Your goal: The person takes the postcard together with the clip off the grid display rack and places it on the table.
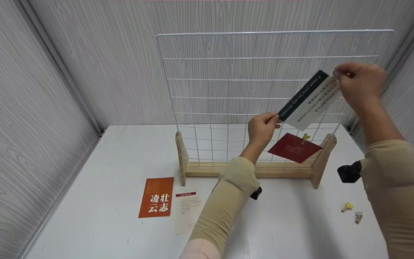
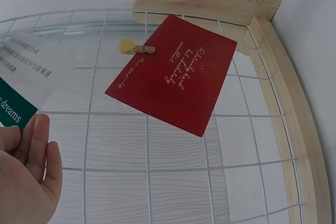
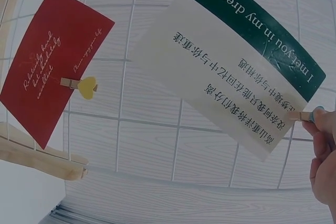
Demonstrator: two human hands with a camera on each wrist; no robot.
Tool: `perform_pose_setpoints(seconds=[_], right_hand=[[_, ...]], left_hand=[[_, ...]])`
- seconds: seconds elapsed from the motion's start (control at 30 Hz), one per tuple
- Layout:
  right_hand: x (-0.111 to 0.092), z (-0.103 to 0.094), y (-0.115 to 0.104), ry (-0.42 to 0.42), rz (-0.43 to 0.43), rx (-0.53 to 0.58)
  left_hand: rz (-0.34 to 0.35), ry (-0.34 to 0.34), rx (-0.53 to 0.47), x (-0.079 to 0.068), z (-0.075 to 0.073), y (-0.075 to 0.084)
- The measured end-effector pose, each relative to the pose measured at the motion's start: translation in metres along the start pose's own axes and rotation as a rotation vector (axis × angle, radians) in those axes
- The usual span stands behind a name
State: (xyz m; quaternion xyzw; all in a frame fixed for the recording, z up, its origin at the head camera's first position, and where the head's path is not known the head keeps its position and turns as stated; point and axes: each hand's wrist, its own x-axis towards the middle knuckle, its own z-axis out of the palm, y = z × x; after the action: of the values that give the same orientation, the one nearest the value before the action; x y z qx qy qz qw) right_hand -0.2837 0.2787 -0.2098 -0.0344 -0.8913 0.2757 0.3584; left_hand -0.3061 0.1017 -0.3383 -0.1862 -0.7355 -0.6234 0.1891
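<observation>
In the head view, a green-and-white card [image 1: 309, 102] slants right of centre, before a wire rack [image 1: 275, 32]. The left hand [image 1: 262, 129] pinches its lower-left corner; the right hand [image 1: 361, 84] is at its upper-right end. Below it is a red card [image 1: 295, 149].

In the left wrist view, the left thumb and fingers clamp the corner at lower left.

In the right wrist view, the right fingers pinch a clothespin [image 3: 300, 116] at the card's edge, far right.
</observation>
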Motion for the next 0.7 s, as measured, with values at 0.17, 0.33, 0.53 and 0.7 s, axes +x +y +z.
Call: perform_pose_setpoints(seconds=[0.17,0.33,0.53,0.7], right_hand=[[0.0004,0.0004,0.0001,0.007,0.004,0.003],[0.0009,0.0009,0.0008,0.014,-0.013,-0.005],[0.0007,0.0011,0.0022,0.01,-0.016,-0.009],[0.0015,0.001,0.0049,-0.007,-0.009,0.027]], left_hand=[[-0.011,0.003,0.012,0.0002,0.0001,0.0021],[-0.005,0.006,0.011,0.0004,0.0003,0.0032],[-0.007,-0.002,0.018,0.0001,0.0008,0.0017],[-0.009,0.001,0.033,-0.0003,0.0009,0.0007]])
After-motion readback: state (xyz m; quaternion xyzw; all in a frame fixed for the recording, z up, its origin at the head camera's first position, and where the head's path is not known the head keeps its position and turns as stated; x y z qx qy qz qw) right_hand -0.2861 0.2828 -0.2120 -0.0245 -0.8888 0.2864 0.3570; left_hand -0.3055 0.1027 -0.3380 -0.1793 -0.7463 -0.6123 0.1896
